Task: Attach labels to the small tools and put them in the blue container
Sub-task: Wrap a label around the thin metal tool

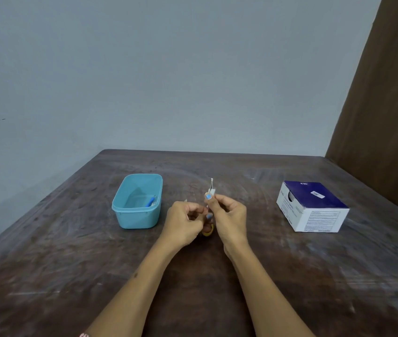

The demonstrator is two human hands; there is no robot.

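Now both hands pinch a small tool above the middle of the counter.
Small tool (210,188) with a white label stands upright in the right hand (229,215)'s closed grip; left hand (183,221) curls shut beside it. Blue container (137,201) sits toward the left edge, white-and-blue box (312,206) toward the right.

1. Both forearms enter from 6 o'clock and converge toward centre, bare, palms turned inward.
2. Left hand (183,223): fingers curled loosely, thumb and fingertips pinched together at its 3 o'clock side, close to the right hand.
3. Right hand (229,218): fist-like curl, thumb raised toward 12 o'clock, pinching against the index finger. Blue polish on the thumbnail.
4. Hands nearly touching at the fingertips, wrists well apart, both held above the surface.
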